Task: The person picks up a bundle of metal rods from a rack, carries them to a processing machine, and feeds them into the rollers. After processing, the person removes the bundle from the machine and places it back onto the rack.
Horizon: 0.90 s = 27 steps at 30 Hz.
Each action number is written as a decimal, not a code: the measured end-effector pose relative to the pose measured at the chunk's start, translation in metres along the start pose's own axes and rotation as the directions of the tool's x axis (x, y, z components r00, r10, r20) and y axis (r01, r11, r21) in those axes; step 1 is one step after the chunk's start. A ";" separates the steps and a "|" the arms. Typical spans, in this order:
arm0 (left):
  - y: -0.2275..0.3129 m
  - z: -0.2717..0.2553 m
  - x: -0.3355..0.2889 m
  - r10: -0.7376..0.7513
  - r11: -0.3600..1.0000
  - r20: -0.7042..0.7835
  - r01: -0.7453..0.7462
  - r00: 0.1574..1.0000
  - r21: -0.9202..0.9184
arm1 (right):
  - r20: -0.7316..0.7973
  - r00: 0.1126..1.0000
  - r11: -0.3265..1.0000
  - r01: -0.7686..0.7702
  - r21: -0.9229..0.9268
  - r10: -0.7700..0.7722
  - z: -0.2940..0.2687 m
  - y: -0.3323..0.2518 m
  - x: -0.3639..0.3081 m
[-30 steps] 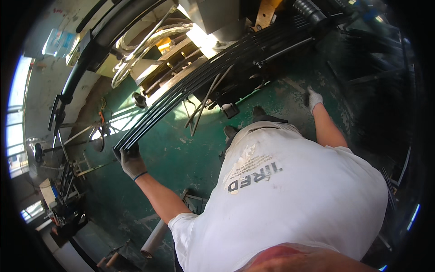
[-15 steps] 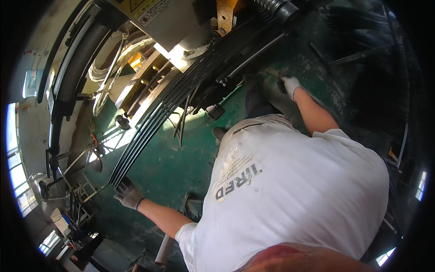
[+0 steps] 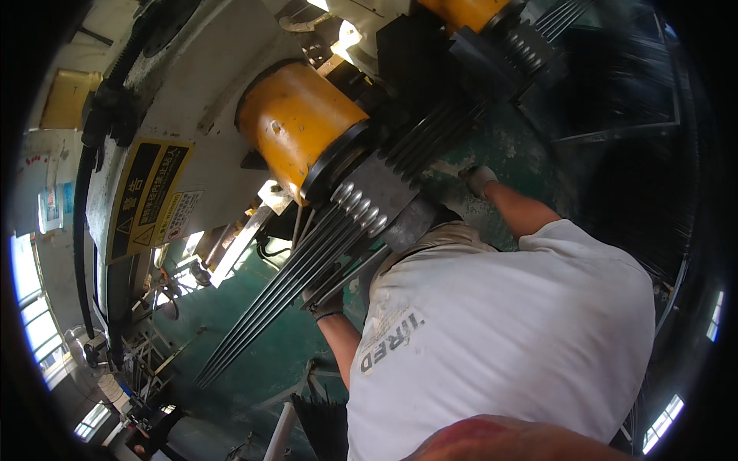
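Observation:
Several long dark metal rods (image 3: 269, 296) slant across in front of me, running through the silvery ridged slots of a grey metal block (image 3: 377, 184) under an orange cylinder (image 3: 304, 123). My left hand (image 3: 317, 305), in a greyish work glove, is beside and partly behind the rods. A narrow bar (image 3: 357, 274) crosses over it, and its fingers are mostly hidden. Out to the other side is my gloved right hand (image 3: 480, 181), near the far ends of the rods and apart from them. Its fingers are too small and dark to make out.
A second orange cylinder (image 3: 469, 11) with a similar ridged block (image 3: 530, 50) stands farther right. The machine's pale housing (image 3: 173, 92) carries a yellow and black warning label (image 3: 150, 200). A metal frame (image 3: 615, 134) lies at the right, above the green floor (image 3: 223, 326).
My left hand has moved from the rods' lower left ends in toward my body. The rods now lie in the ridged block beneath the orange cylinder, which has come into view. My right hand has shifted slightly.

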<state>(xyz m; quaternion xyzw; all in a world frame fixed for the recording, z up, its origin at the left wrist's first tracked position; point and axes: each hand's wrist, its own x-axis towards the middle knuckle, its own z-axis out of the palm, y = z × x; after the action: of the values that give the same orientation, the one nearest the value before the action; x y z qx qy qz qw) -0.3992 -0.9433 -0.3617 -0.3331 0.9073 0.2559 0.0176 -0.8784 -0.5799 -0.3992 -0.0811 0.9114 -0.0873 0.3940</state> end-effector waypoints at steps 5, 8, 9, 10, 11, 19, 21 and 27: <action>0.078 -0.041 0.032 -0.425 -0.357 0.297 0.143 0.855 -0.923 | -0.040 0.982 0.961 0.188 0.202 -0.184 -0.034 -0.042 -0.021; 0.056 -0.054 0.034 -0.532 -0.163 0.294 0.244 0.794 -0.956 | -0.125 0.814 0.812 0.529 -0.246 -0.567 -0.021 -0.038 -0.020; 0.024 -0.040 0.026 -0.501 -0.252 0.300 0.195 0.812 -0.948 | -0.058 0.702 0.635 0.603 -0.484 -0.710 -0.020 -0.041 -0.023; 0.028 -0.037 0.029 -0.498 -0.186 0.241 0.169 0.833 -0.968 | -0.160 0.762 0.768 0.573 -0.286 -0.628 -0.018 -0.044 -0.033; 0.038 -0.041 0.030 -0.484 -0.110 0.185 0.150 0.855 -0.983 | -0.243 0.822 0.854 0.518 -0.053 -0.514 -0.020 -0.058 -0.057; 0.056 -0.055 -0.022 -0.266 -0.181 0.209 0.164 0.941 -0.970 | -0.506 0.828 0.561 0.545 0.623 -0.242 -0.056 -0.131 -0.176; 0.054 -0.064 -0.034 -0.095 -0.227 0.225 0.199 0.970 -0.953 | -0.521 0.823 0.298 0.568 0.767 -0.228 -0.079 -0.154 -0.225; 0.049 -0.110 -0.046 -0.311 -0.416 0.219 0.075 0.925 -0.906 | -0.357 0.822 -0.553 0.062 0.831 -0.443 -0.126 -0.208 -0.233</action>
<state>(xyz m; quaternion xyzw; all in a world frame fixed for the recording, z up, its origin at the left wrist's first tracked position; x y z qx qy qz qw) -0.3777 -0.9368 -0.2344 -0.3746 0.2172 0.8558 -0.2832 -0.7961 -0.7200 -0.1038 0.0316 0.2780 -0.9022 0.3284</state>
